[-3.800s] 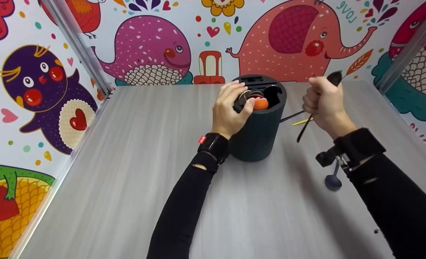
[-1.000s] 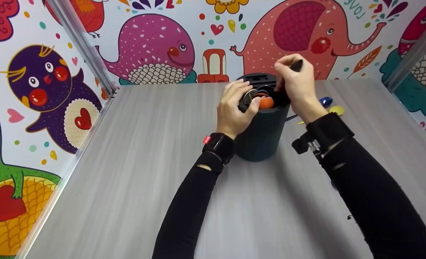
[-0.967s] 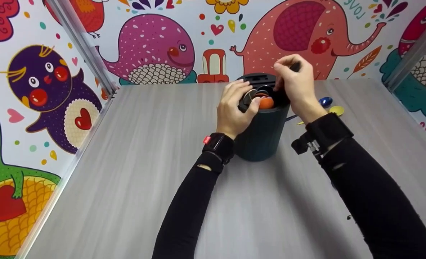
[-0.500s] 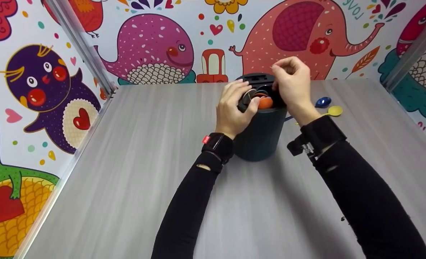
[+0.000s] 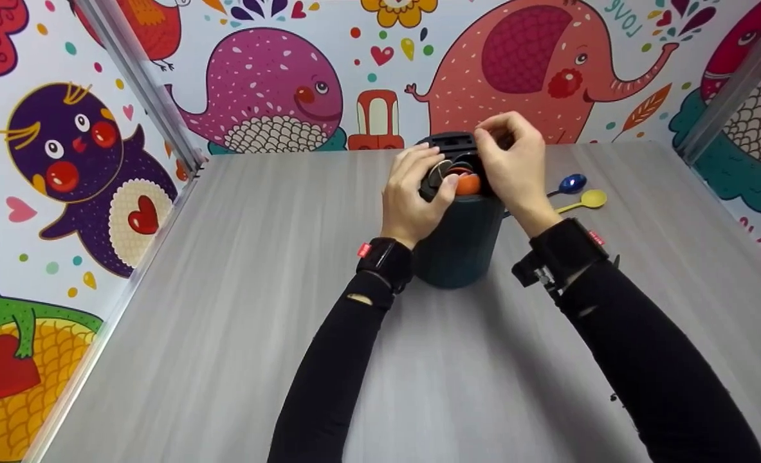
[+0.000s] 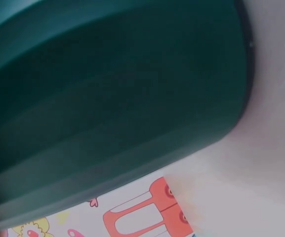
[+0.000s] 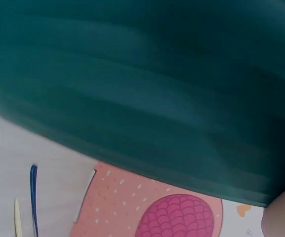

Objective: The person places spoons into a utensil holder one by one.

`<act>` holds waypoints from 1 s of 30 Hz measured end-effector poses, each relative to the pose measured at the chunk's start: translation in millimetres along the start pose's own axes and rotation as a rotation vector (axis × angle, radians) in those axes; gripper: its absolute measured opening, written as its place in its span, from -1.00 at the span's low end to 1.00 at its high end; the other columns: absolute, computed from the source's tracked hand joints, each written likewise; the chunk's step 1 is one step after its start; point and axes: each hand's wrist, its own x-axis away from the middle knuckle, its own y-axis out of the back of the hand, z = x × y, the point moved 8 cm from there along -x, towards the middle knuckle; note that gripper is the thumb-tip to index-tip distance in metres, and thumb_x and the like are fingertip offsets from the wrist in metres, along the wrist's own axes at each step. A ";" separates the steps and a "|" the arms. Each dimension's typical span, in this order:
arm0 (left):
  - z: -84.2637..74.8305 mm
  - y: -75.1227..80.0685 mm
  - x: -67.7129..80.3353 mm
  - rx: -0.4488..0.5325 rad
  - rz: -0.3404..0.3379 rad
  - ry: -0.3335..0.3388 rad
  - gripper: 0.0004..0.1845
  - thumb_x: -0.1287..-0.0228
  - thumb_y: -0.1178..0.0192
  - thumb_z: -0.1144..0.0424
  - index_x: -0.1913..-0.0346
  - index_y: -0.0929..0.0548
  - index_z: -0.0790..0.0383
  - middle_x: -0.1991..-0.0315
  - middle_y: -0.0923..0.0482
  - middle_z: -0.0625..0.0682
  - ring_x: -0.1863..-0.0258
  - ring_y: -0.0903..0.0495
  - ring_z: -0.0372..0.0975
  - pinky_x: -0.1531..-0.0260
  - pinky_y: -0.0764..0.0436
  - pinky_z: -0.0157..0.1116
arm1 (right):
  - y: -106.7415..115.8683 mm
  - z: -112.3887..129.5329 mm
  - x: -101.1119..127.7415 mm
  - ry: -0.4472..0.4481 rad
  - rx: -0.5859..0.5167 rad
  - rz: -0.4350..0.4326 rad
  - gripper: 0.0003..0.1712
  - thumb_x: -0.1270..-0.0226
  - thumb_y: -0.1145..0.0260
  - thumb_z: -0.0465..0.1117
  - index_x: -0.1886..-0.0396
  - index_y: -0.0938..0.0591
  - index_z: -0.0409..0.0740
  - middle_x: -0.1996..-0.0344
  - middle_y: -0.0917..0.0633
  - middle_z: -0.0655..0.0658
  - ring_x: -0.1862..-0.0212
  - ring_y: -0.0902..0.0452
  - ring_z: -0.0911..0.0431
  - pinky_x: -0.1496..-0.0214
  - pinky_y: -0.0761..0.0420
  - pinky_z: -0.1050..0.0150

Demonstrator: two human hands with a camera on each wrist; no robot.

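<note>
A dark green utensil holder (image 5: 457, 244) with a black slotted top stands on the table. My left hand (image 5: 412, 193) grips its left rim, the thumb close to a rounded orange piece (image 5: 467, 185) inside the opening. Dark rounded utensil ends (image 5: 441, 172) sit beside that piece. My right hand (image 5: 515, 157) is at the right side of the opening, thumb and fingers curled together and tips reaching toward the inside. Whether a utensil is between them is hidden. Both wrist views are mostly filled by the holder's green wall.
Right of the holder lie a blue spoon (image 5: 572, 184) and a yellow spoon (image 5: 592, 199). A thin dark tip (image 5: 617, 261) shows behind the right forearm. Patterned panels with metal corner posts (image 5: 161, 96) enclose the grey table (image 5: 238, 289) at the back and sides.
My right hand brought a black-ended utensil from the right over the holder's opening, then moved lower and slightly left. The black end is out of sight now. My left hand stayed on the rim.
</note>
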 end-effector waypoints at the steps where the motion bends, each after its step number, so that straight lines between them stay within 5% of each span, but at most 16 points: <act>1: 0.0 -0.3 -0.2 0.002 0.002 0.000 -0.54 -0.27 -0.16 -0.01 0.03 -0.77 0.29 -0.04 -0.70 0.09 -0.23 -0.52 -0.12 -0.32 -0.39 -0.32 | -0.3 1.2 1.8 0.018 0.024 0.000 -0.82 -0.42 -0.29 -0.29 0.17 -0.69 -0.36 0.38 -0.65 -0.07 0.38 -0.46 0.18 0.27 -0.46 0.38; 7: -0.2 -1.5 -0.7 0.010 0.005 -0.006 -0.53 -0.27 -0.15 -0.02 0.03 -0.77 0.31 -0.04 -0.70 0.11 -0.23 -0.52 -0.10 -0.35 -0.36 -0.30 | 1.0 2.8 7.9 0.042 0.084 0.023 -0.79 -0.47 -0.24 -0.23 0.11 -0.66 -0.32 0.29 -0.68 -0.14 0.30 -0.49 0.17 0.18 -0.50 0.37; 15: -0.1 -0.9 0.1 0.022 -0.011 -0.014 -0.53 -0.26 -0.17 -0.02 0.05 -0.77 0.32 -0.03 -0.70 0.14 -0.22 -0.52 -0.08 -0.35 -0.37 -0.28 | 21.6 -8.8 6.5 -0.018 -0.011 0.032 -0.64 -0.49 -0.22 -0.09 -0.09 -0.58 -0.26 0.13 -0.64 -0.12 0.10 -0.50 0.13 -0.04 -0.47 0.31; 23: 0.3 -1.0 0.8 0.021 -0.012 -0.026 -0.55 -0.26 -0.18 0.01 0.05 -0.76 0.32 -0.03 -0.70 0.13 -0.22 -0.53 -0.06 -0.36 -0.37 -0.24 | 51.6 -10.1 0.3 0.050 -0.132 -0.031 -0.79 -0.52 -0.17 -0.16 0.07 -0.63 -0.19 0.18 -0.69 -0.17 0.06 -0.60 0.05 -0.07 -0.52 0.28; 30: 0.3 -0.5 0.5 0.017 -0.015 -0.020 -0.56 -0.25 -0.20 0.01 0.05 -0.77 0.31 -0.03 -0.70 0.12 -0.22 -0.53 -0.07 -0.35 -0.38 -0.25 | 69.2 -24.3 5.1 0.037 -0.040 -0.028 -0.80 -0.52 -0.17 -0.19 0.09 -0.65 -0.21 0.20 -0.67 -0.01 0.10 -0.59 0.12 -0.04 -0.50 0.32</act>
